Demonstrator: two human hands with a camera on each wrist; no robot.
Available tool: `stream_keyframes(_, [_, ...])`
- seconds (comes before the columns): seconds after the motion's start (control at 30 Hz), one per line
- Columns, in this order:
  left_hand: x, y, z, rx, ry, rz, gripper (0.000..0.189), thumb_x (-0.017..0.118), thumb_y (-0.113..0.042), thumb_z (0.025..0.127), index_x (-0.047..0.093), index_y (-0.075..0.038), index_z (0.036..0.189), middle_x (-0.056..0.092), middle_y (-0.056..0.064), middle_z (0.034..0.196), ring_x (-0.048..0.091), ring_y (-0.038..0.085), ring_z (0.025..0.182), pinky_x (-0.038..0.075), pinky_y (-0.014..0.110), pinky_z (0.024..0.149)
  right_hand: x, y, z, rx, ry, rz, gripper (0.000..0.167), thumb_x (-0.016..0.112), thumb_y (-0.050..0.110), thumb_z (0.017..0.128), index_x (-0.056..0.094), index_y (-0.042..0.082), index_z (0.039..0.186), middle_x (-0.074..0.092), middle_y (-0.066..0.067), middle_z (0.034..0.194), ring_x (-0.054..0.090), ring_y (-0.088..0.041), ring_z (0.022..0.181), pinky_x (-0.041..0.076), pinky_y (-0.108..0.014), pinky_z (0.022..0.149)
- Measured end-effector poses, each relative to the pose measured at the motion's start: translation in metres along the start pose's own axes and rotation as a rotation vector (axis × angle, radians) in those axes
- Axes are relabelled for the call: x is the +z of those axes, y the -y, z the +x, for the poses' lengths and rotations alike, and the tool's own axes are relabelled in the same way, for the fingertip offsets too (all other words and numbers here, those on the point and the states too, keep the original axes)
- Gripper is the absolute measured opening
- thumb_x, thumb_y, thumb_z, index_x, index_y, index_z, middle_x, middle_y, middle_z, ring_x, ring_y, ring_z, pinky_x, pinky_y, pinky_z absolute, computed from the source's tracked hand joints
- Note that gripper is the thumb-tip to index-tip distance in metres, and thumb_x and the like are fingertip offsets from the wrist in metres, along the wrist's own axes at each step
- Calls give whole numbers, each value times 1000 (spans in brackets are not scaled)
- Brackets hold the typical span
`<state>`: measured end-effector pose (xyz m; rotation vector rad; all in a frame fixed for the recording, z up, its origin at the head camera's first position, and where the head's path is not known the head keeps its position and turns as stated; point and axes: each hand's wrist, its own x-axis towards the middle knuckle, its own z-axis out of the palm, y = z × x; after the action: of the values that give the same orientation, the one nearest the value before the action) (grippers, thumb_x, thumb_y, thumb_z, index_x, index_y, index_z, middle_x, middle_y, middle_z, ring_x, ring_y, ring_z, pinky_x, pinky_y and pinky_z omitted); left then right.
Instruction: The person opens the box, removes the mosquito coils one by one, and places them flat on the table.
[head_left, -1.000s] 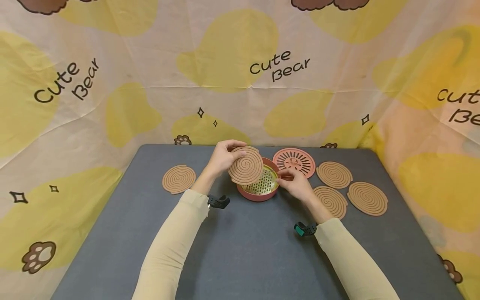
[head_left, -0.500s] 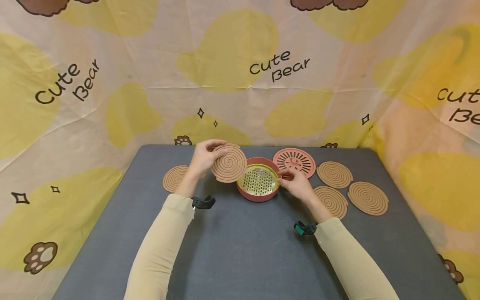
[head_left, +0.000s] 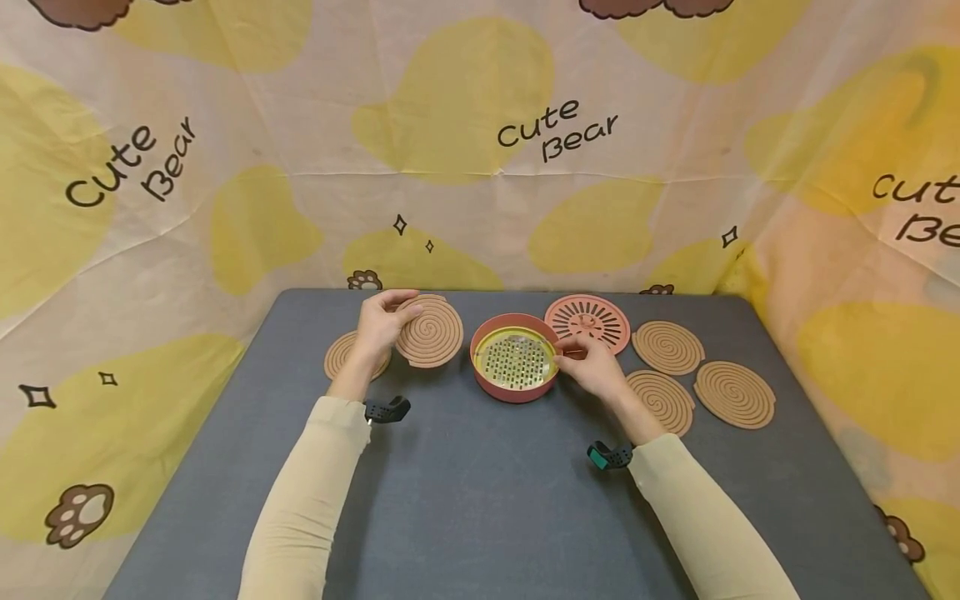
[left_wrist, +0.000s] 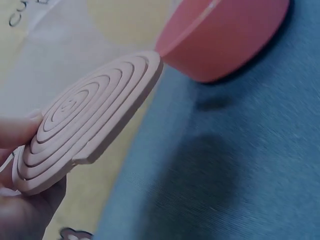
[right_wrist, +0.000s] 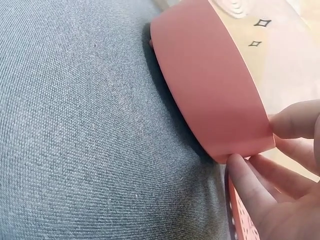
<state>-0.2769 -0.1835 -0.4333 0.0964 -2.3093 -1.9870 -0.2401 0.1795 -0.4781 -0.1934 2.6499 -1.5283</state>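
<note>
My left hand (head_left: 378, 325) holds a brown mosquito coil (head_left: 430, 332) above the table, thumb on its face and fingers behind. In the left wrist view the coil (left_wrist: 90, 110) is tilted, clear of the table. To its right stands a round red mosquito coil holder (head_left: 517, 396) with a yellow-rimmed, perforated metal plate (head_left: 516, 362) inside. My right hand (head_left: 592, 367) pinches the holder's right wall; in the right wrist view the thumb and fingers meet at the red wall (right_wrist: 210, 75). Behind that hand lies the slotted pink lid (head_left: 588, 321), partly covered by it.
One coil (head_left: 343, 357) lies on the grey table (head_left: 480, 500) at left, partly behind my left hand. At right lie an upper coil (head_left: 667, 347), a lower coil (head_left: 660, 400) partly behind my right wrist, and an outer coil (head_left: 735, 394). A printed cloth (head_left: 450, 125) hangs behind.
My left hand has carried the coil leftward, away from over the holder, so the metal plate is now uncovered. The right hand has stayed on the holder's wall.
</note>
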Motion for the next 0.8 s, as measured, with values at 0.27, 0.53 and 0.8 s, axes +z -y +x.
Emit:
stream_keyframes(0.27, [2,32,4,-42,-35,22,37,74,-7,94,67,2,129,61,17,123,57,17,97,51,16,70,-1,-2,2,2,-4,-7,30,71,15,96,68,2,123,67,-16,119,64,-31,107,53,-42,86])
stream_keyframes(0.53, [7,51,2,-88,-14,53,37,72,-8,96,66,2,131,59,19,130,54,28,119,52,22,81,-1,-3,2,-6,-3,-1,30,71,13,96,69,0,123,67,-18,119,65,-32,107,54,-38,83])
stream_keyframes(0.8, [11,62,2,-62,-13,203,33,70,-10,98,67,0,129,62,21,129,55,35,123,47,47,102,-2,-1,0,3,23,40,32,70,15,97,67,0,126,67,-17,119,64,-30,106,53,-37,84])
